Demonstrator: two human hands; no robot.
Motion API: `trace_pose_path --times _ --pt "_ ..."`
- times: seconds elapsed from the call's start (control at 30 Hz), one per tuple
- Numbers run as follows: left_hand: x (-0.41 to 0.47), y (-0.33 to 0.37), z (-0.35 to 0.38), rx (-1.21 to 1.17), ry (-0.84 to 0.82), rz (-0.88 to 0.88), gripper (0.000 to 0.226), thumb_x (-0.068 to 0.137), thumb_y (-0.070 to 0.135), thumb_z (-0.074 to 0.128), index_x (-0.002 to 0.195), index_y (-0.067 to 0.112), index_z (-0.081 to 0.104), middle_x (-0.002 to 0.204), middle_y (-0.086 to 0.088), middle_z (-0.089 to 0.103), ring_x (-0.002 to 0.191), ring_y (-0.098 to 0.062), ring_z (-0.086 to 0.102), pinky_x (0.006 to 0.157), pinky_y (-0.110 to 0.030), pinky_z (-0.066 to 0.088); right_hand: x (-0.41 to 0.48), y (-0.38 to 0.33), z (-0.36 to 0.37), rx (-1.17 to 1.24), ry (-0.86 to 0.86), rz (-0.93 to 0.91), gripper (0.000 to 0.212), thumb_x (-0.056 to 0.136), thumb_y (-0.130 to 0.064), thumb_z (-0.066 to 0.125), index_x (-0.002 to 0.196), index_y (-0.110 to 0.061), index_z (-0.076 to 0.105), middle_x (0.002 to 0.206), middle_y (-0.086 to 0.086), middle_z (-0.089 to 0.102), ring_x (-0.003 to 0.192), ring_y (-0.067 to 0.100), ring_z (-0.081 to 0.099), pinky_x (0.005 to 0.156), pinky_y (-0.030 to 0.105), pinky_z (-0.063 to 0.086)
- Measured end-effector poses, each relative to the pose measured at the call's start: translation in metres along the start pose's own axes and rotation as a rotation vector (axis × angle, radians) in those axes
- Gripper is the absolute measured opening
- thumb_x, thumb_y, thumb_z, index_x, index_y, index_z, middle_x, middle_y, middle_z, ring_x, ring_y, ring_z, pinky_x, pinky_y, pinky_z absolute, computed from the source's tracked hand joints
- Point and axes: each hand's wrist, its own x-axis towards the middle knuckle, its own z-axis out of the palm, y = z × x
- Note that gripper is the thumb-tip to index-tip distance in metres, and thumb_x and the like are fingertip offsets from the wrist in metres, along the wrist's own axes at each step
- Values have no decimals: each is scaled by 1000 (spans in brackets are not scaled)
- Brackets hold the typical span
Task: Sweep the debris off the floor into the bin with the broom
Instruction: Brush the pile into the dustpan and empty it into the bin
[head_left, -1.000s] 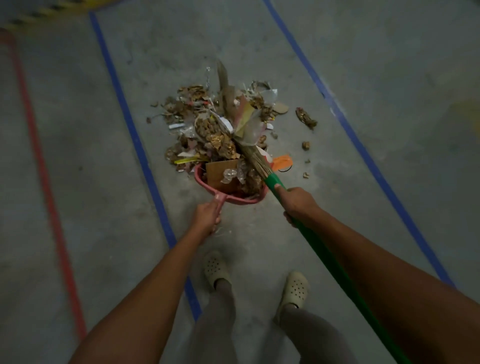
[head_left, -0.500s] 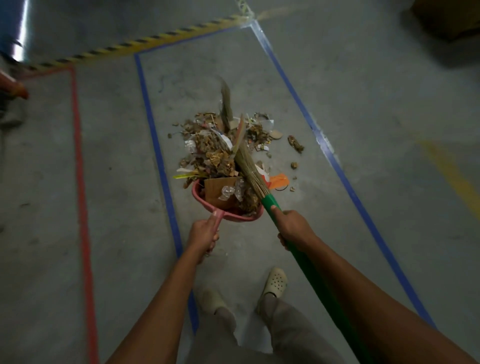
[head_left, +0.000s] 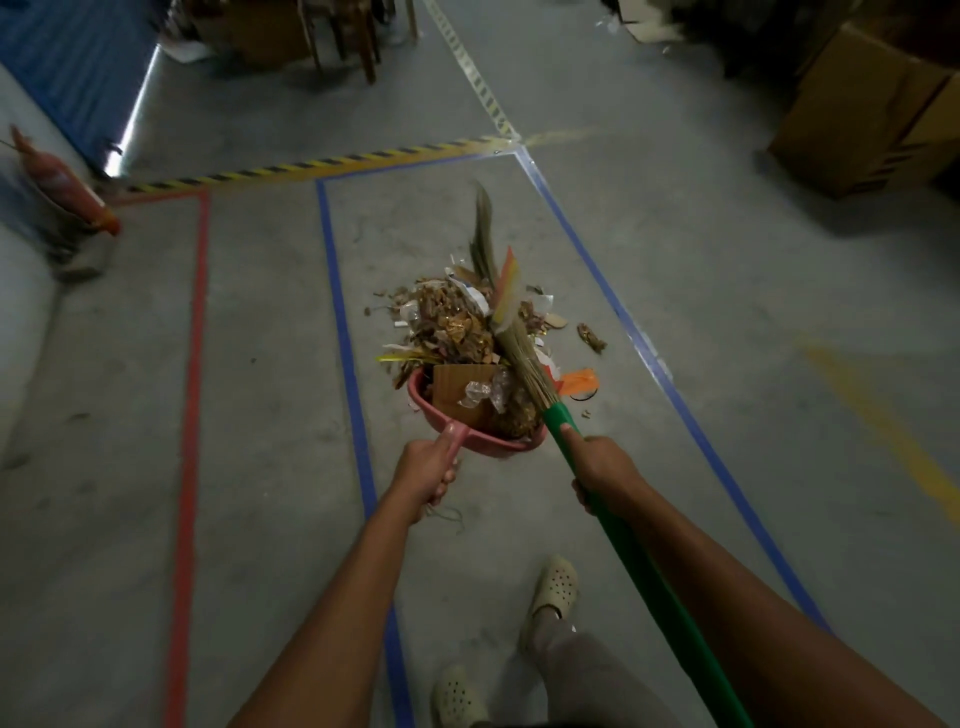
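Both hands worked together: left hand (head_left: 426, 475) gripped the pink dustpan (head_left: 470, 426) handle, steadying it against the debris (head_left: 457, 322) pile, while right hand (head_left: 602, 470) clasped the broom (head_left: 524, 358) shaft to drag scraps in
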Motion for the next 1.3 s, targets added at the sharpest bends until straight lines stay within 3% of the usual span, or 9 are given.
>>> trace_pose_path --times 0.6,0.87,1.3 --pt "-131 -36 -10 -89 126 32 50 94 58 54 80 10 60 53 -2 49 37 -10 34 40 -19 24 -91 50 6 -117 -27 -164 56 101 -55 37 94 -6 62 65 9 62 45 18 55 43 22 46" --pt "-200 -91 -4 -173 234 -38 50 95 56 54 83 8 59 52 -2 49 36 -9 33 39 -16 24 -122 86 17 -186 -148 -183 56 101 -55 40 97 -4 62 67 9 61 45 18 55 44 24 46" --pt "-317 -216 -110 -338 509 -97 52 95 57 53 83 6 59 54 -3 51 36 -11 36 41 -20 25 -217 93 153 -461 -371 -361 55 102 -55 37 90 -5 59 70 10 62 49 19 56 45 24 47"
